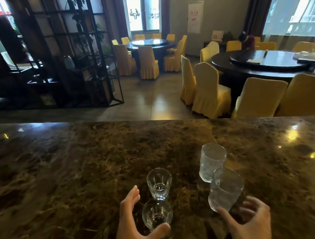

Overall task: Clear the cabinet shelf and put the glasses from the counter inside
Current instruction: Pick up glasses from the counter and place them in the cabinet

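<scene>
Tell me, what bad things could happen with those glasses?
The near clear glass stands right in front of the far clear glass. If the left hand closes clumsily, they might clink or tip. The right hand reaches for the near frosted glass, which overlaps the far frosted glass in this view, so lifting could bump it on the hard counter.
</scene>
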